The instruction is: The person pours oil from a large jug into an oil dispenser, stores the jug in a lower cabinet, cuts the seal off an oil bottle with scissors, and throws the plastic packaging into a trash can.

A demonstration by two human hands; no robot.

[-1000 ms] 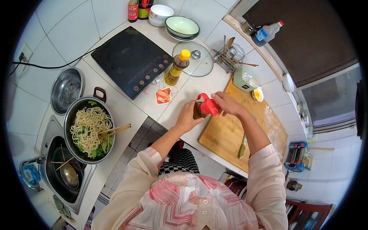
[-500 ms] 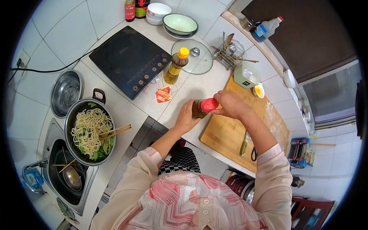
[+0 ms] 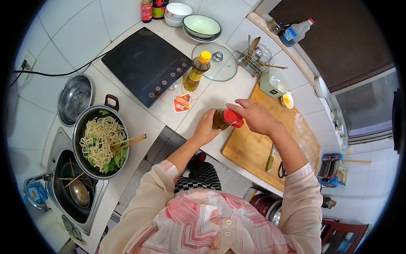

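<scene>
My left hand [image 3: 206,129] is wrapped around a jar [image 3: 218,120] with dark contents, just above the counter's front edge. The jar has a red lid [image 3: 229,115], and a pale line crosses it beside a red part that sticks out to the right. Over the lid, my right hand [image 3: 256,116] has its fingers stretched out and apart, with fingertips at the lid's upper edge. Its thumb is mostly hidden. Beyond the jar are a yellow-capped oil bottle [image 3: 197,72] and a red and white tag [image 3: 182,103].
A wooden cutting board [image 3: 249,146] with a knife [image 3: 270,159] lies at right. At left, a pan of noodles and greens [image 3: 101,167] with chopsticks stands by the sink [image 3: 95,211]. An induction cooker [image 3: 144,63], glass lid [image 3: 215,67] and bowls [image 3: 202,26] are farther back.
My right hand's fingers have straightened and spread from their curled grip at the red lid. The lid now shows a pale line and a part sticking out. My left hand keeps hold of the jar.
</scene>
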